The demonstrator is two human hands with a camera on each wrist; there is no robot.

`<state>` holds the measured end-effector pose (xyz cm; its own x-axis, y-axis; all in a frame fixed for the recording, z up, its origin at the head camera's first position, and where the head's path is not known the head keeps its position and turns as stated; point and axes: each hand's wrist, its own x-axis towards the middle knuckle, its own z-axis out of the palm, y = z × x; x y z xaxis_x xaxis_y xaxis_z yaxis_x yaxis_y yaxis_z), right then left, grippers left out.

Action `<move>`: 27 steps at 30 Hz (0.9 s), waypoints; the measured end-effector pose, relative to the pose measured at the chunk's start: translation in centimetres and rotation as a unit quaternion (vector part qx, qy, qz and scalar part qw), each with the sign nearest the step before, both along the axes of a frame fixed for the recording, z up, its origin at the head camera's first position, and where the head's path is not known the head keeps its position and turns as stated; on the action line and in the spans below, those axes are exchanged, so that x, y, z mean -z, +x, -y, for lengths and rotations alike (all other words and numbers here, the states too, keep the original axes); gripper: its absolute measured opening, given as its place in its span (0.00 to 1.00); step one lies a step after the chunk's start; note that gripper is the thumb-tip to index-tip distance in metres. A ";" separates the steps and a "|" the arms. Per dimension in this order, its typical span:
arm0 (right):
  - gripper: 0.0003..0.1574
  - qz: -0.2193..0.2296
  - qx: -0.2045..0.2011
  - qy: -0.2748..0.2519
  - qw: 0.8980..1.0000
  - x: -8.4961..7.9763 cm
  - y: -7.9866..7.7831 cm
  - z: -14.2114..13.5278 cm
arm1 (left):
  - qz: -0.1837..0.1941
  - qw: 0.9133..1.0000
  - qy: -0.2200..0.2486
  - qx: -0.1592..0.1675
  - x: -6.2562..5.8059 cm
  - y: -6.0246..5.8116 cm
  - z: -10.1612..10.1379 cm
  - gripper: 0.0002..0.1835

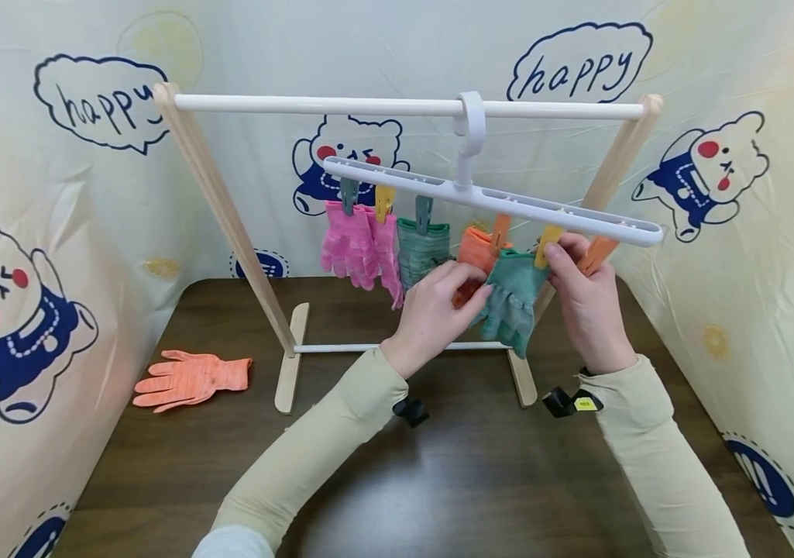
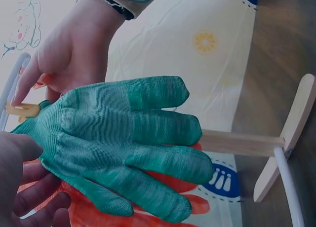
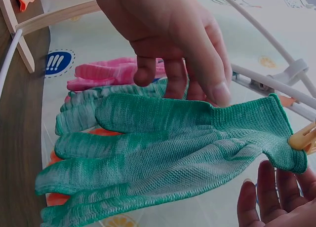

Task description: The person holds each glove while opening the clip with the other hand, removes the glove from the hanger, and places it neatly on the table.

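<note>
A green knit glove (image 1: 513, 298) hangs by its cuff from a yellow clothespin (image 1: 548, 245) on a white hanger (image 1: 403, 180). My right hand (image 1: 588, 306) pinches that clothespin; in the right wrist view its fingers (image 3: 269, 192) lie below the clip. At the glove's other side is my left hand (image 1: 438, 314), its thumb close to the cuff edge and its fingers loosely bent. The left wrist view shows the green glove (image 2: 123, 143) spread wide, with part of an orange glove (image 2: 94, 207) behind it.
Pink gloves (image 1: 351, 244), another green glove (image 1: 424, 252) and an orange glove (image 1: 476, 248) hang from clothespins along the hanger. It hooks on a white rod (image 1: 320, 105) of a wooden stand (image 1: 229, 217). One orange glove (image 1: 190, 380) lies on the dark table (image 1: 369, 480).
</note>
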<state>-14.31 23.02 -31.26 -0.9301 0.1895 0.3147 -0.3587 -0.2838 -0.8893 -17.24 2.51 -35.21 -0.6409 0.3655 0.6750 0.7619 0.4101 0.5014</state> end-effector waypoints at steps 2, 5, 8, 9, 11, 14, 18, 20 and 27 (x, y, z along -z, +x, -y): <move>0.06 -0.003 0.000 0.002 1.000 0.0 0.0 0.0 | 0.000 1.000 0.004 -0.002 -0.1 0.0 -0.2 0.09; 0.05 -0.008 -0.001 0.000 1.000 -0.1 0.1 0.1 | 0.004 1.000 0.009 -0.002 -0.1 0.0 -0.5 0.09; 0.05 -0.005 -0.003 0.007 1.000 -0.3 0.2 0.1 | 0.010 1.000 0.016 -0.002 -0.2 0.0 -0.8 0.09; 0.05 -0.003 -0.003 0.011 1.000 -0.3 0.2 0.1 | 0.013 1.000 0.018 -0.001 -0.3 0.0 -0.9 0.10; 0.05 0.000 -0.002 0.021 1.000 -0.4 0.3 0.0 | 0.019 1.000 0.021 -0.001 -0.4 0.0 -1.1 0.10; 0.06 0.004 -0.001 0.037 0.999 -0.4 0.4 0.1 | 0.028 0.999 0.024 0.001 -0.5 0.1 -1.2 0.10; 0.06 0.001 -0.004 0.046 0.999 -0.6 0.5 0.1 | 0.036 0.999 0.020 -0.001 -0.5 0.2 -1.1 0.09; 0.09 -0.004 -0.008 0.048 0.999 -0.7 0.5 0.1 | 0.038 0.999 0.015 -0.003 -0.4 0.2 -1.1 0.09; 0.18 -0.020 -0.007 0.049 0.999 -1.2 0.6 0.3 | 0.038 0.999 0.014 0.001 -0.6 0.4 -0.8 0.08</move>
<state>-13.76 22.75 -30.09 -0.9187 0.1436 0.3678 -0.3911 -0.2017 -0.8980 -16.87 3.32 -34.60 -0.6902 0.3481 0.6344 0.7218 0.3936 0.5693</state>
